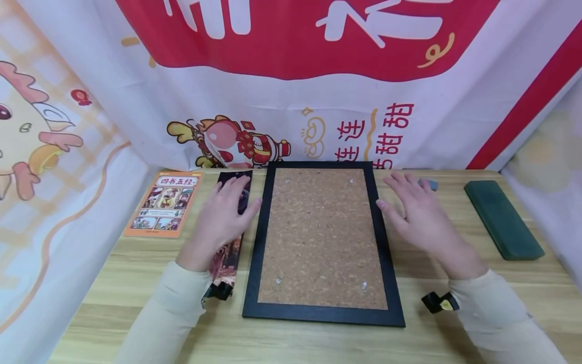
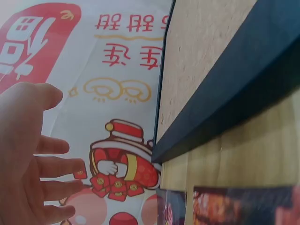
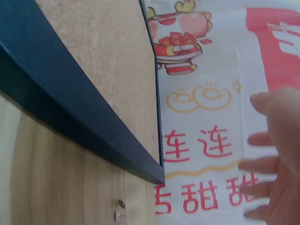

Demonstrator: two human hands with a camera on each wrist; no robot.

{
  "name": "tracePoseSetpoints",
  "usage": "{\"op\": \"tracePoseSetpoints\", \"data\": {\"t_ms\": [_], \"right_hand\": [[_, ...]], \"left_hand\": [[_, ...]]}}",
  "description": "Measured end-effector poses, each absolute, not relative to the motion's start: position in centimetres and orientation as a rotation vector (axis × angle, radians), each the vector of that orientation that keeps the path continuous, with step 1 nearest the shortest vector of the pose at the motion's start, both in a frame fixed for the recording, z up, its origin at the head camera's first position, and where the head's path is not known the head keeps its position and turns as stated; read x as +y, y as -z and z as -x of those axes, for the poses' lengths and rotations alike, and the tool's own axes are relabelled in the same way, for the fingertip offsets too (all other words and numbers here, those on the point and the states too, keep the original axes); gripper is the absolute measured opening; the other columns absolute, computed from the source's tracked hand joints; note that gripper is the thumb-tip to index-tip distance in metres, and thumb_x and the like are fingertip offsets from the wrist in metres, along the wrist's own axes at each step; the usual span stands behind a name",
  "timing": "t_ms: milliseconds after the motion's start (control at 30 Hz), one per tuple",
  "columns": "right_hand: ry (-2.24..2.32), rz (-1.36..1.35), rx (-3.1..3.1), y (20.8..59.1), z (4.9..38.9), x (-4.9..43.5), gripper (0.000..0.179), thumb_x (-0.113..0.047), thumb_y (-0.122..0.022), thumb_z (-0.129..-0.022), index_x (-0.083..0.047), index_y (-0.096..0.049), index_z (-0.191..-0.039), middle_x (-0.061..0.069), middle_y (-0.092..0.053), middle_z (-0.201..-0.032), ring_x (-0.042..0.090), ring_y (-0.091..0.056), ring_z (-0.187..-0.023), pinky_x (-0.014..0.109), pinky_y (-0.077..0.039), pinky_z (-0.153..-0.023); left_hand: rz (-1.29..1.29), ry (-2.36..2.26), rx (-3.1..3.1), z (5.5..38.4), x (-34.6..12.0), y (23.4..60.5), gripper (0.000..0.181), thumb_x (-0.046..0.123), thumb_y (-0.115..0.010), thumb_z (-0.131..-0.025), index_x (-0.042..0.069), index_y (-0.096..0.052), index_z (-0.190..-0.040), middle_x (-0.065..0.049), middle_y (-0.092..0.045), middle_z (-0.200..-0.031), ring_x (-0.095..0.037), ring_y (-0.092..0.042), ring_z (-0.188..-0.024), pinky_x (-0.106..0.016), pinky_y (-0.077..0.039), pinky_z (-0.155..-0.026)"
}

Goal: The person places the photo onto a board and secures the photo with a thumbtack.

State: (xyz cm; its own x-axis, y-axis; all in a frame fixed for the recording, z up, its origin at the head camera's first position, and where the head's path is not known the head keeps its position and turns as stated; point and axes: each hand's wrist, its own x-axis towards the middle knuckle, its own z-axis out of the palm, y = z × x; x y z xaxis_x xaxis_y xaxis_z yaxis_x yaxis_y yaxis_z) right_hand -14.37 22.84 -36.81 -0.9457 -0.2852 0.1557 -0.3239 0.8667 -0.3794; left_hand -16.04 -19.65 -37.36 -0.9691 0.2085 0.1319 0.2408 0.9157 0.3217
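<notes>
A cork board (image 1: 323,237) in a black frame (image 1: 324,314) lies on the table, with several small shiny pieces near its corners. My left hand (image 1: 223,215) hovers beside the frame's left side, fingers extended, above a dark printed strip (image 1: 229,258) that it partly hides. On the other side, my right hand (image 1: 416,215) is held with its fingers spread. A small blue object (image 1: 429,184) lies partly behind those fingers. In the wrist views, the left hand (image 2: 28,159) and right hand (image 3: 276,159) both appear apart from the frame, holding nothing.
An orange comic-style booklet (image 1: 163,205) lies at the far left. At the right is a dark green oblong case (image 1: 503,220). A printed cloth (image 1: 273,93) hangs behind the wooden table (image 1: 313,346). Two small shiny bits (image 3: 121,204) show on the wood in the right wrist view.
</notes>
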Motion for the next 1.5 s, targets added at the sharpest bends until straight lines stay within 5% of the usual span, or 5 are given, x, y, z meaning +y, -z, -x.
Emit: {"op": "tracePoseSetpoints", "data": {"t_ms": [200, 567, 833, 1167, 1500], "right_hand": [[-0.728, -0.536, -2.844, 37.0, 14.8, 23.6, 0.053, -0.029, -0.066, -0.108, -0.003, -0.057, -0.153, 0.026, -0.053, -0.161, 0.051, -0.045, -0.152, 0.072, -0.035, -0.122], [-0.77, -0.457, -2.947, 38.4, 16.2, 25.9, 0.035, -0.029, -0.065, -0.109, -0.002, -0.072, -0.131, 0.019, -0.075, -0.118, 0.033, -0.07, -0.105, 0.057, -0.06, -0.089], [-0.734, -0.5, -3.148, 40.6, 17.5, 27.8, 0.017, -0.022, -0.074, -0.103, -0.007, -0.077, -0.111, 0.005, -0.074, -0.097, 0.02, -0.062, -0.087, 0.035, -0.053, -0.075], [-0.781, -0.466, -3.257, 43.2, 18.0, 29.0, 0.017, -0.026, -0.074, -0.104, -0.01, -0.077, -0.106, 0.003, -0.074, -0.097, 0.019, -0.061, -0.088, 0.034, -0.052, -0.079], [-0.717, -0.429, -3.319, 43.3, 18.5, 28.6, 0.021, -0.029, -0.075, -0.103, -0.009, -0.076, -0.095, 0.003, -0.071, -0.089, 0.02, -0.059, -0.085, 0.036, -0.049, -0.077]], "left_hand": [[0.197, 0.618, -2.958, 16.1, -20.6, 37.0, 0.062, 0.054, -0.052, -0.109, 0.012, -0.056, -0.154, -0.018, -0.068, -0.146, -0.043, -0.068, -0.128, -0.062, -0.054, -0.104], [0.035, 0.739, -3.051, 18.4, -22.7, 37.2, 0.054, 0.047, -0.055, -0.109, 0.006, -0.061, -0.145, -0.017, -0.072, -0.129, -0.035, -0.069, -0.114, -0.056, -0.056, -0.096], [-0.095, 0.673, -3.178, 20.3, -24.5, 38.9, 0.066, 0.047, -0.057, -0.108, -0.002, -0.051, -0.152, -0.028, -0.055, -0.154, -0.046, -0.054, -0.141, -0.065, -0.046, -0.115], [-0.276, 0.64, -3.233, 22.1, -25.9, 40.9, 0.08, 0.055, -0.061, -0.105, -0.006, -0.043, -0.153, -0.037, -0.031, -0.165, -0.055, -0.034, -0.149, -0.071, -0.035, -0.121], [-0.316, 0.477, -3.321, 23.8, -25.0, 42.2, 0.1, 0.061, -0.065, -0.101, -0.008, -0.028, -0.163, -0.041, -0.025, -0.165, -0.055, -0.027, -0.153, -0.067, -0.026, -0.128]]}}
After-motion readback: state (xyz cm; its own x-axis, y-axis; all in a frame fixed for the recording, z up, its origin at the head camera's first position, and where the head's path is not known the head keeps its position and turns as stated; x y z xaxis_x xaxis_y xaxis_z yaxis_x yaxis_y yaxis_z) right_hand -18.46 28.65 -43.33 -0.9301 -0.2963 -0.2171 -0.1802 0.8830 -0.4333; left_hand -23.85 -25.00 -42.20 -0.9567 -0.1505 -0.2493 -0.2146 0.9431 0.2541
